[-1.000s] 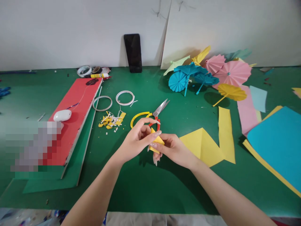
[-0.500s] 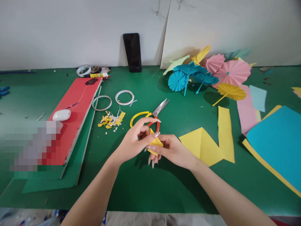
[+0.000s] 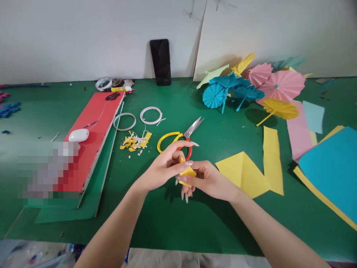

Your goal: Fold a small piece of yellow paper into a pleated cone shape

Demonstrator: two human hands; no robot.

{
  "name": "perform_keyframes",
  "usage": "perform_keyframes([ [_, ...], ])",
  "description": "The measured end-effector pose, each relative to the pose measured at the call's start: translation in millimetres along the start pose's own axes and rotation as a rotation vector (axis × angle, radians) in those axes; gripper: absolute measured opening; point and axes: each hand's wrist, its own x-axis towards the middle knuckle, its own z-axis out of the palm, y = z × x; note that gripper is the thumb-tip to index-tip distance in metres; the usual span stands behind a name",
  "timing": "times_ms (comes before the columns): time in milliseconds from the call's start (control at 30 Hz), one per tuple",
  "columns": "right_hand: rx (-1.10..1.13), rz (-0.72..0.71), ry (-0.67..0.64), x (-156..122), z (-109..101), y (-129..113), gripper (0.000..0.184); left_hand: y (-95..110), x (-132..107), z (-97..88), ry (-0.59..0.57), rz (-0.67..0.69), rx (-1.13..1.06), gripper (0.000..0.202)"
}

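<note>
A small folded piece of yellow paper (image 3: 188,172) is held between my two hands above the green table. My left hand (image 3: 164,165) pinches its upper left side, with the index finger stretched out above it. From the right, my right hand (image 3: 210,180) grips the paper's lower edge between thumb and fingers. Part of the paper is hidden by my fingers. Scissors (image 3: 189,133) with yellow and red handles lie just beyond my hands, their blades slightly apart. A creased square of yellow paper (image 3: 242,171) rests to the right, beside a yellow strip (image 3: 272,156).
Paper umbrellas (image 3: 276,86) in several colours stand at the back right. Blue sheets (image 3: 331,163) lie on the right. On the left are tape rolls (image 3: 151,115), yellow scraps (image 3: 136,141), a red board (image 3: 95,119) and a white mouse (image 3: 79,135). A phone (image 3: 160,62) leans on the wall.
The view has shifted slightly, so the scene sits a little further right. My hands keep hold of the folded paper, which has tilted slightly; a little less of it shows.
</note>
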Motion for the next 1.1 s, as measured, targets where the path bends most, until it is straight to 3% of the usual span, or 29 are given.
perform_keyframes([
  [200,0.025,-0.011,0.010,0.6,-1.4,1.0,0.027,-2.3,0.2,2.9,0.078,0.026,-0.010,0.033],
  [400,0.047,0.028,-0.009,1.5,-1.8,0.7,0.029,-5.1,2.2,1.9,0.115,-0.037,-0.121,0.029],
  [600,0.039,0.063,0.038,3.4,-2.8,2.9,0.031,-5.6,3.9,-1.3,0.231,0.050,-0.020,0.034],
  [767,0.043,0.082,0.056,5.0,-2.4,3.7,0.031,-3.5,3.7,-2.5,0.203,0.056,0.172,0.039],
  [1000,0.063,0.086,0.034,4.1,-2.4,3.6,0.031,-12.1,10.1,-1.9,0.258,0.038,0.025,0.032],
  [1100,0.045,0.080,0.050,3.3,-3.8,2.5,0.030,-13.5,11.2,-0.1,0.229,0.027,0.041,0.031],
])
